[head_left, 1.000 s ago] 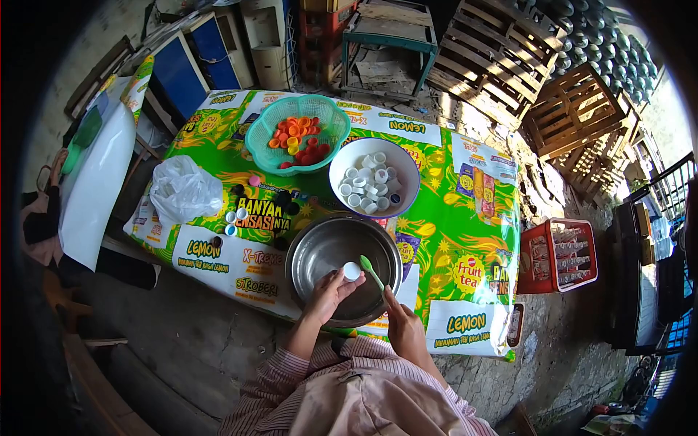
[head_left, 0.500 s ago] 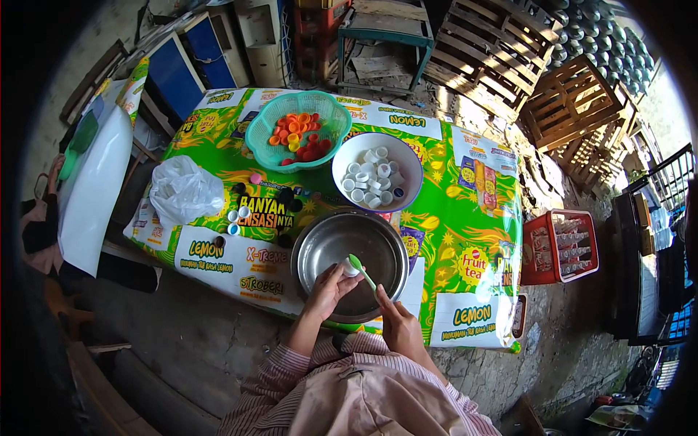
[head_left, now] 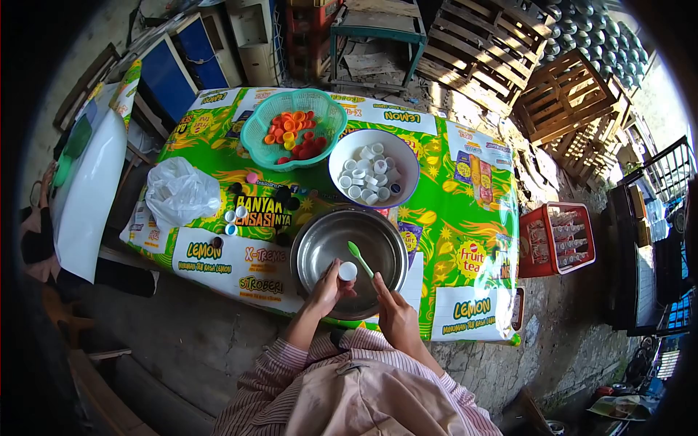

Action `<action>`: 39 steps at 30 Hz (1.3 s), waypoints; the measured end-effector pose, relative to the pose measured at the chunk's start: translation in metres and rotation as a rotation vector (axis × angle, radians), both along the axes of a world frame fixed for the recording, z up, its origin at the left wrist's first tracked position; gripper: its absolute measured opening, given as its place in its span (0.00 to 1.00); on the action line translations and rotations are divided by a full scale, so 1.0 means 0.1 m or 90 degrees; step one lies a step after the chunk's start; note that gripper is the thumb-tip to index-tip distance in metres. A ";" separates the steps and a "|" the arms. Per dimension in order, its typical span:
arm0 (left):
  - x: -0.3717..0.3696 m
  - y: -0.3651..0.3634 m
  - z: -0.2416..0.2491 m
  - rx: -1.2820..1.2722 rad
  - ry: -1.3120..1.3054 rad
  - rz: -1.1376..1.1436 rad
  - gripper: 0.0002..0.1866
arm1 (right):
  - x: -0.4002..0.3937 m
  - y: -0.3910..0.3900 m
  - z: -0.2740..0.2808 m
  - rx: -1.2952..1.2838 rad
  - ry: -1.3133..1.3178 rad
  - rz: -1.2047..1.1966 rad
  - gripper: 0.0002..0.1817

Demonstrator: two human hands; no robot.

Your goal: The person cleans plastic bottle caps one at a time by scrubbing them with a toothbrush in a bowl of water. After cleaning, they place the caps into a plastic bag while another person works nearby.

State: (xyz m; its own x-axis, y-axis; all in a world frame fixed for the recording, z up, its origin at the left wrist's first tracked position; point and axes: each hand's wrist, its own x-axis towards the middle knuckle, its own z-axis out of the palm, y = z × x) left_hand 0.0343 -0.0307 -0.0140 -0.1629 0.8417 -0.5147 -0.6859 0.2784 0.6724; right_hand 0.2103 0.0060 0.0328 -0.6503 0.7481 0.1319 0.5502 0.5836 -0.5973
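Over a steel basin (head_left: 299,251), my left hand (head_left: 326,296) grips a round white bottle cap (head_left: 347,271) between its fingers. My right hand (head_left: 396,314) is closed around the handle of a green toothbrush (head_left: 359,256), whose head is raised just beyond the cap, apart from it. Behind the basin stands a white bowl (head_left: 336,171) with a dark blue rim, holding many white caps (head_left: 371,176). To its left a mint-green plastic basket (head_left: 254,149) contains orange, red and yellow caps (head_left: 289,134).
Left on the printed tablecloth (head_left: 454,240) lies a clear plastic bag (head_left: 182,192), with several loose white and dark caps (head_left: 231,222) beside it. A red crate (head_left: 534,245) of bottles stands on the floor at right. Another person's arm (head_left: 47,185) shows at far left.
The toothbrush has moved off the cap and up from it. My left hand has turned the cap, which now shows its round face. The whole view has shifted slightly.
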 end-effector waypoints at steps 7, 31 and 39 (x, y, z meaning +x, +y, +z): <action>0.00 0.03 -0.04 0.003 0.010 -0.025 0.22 | 0.07 -0.02 0.05 0.015 -0.026 0.029 0.31; 0.04 0.06 -0.08 0.011 0.011 0.017 0.20 | 0.15 0.09 0.00 -0.019 -0.001 0.003 0.29; 0.02 0.04 -0.02 0.014 0.003 0.017 0.18 | 0.22 0.08 -0.01 0.003 0.006 0.002 0.30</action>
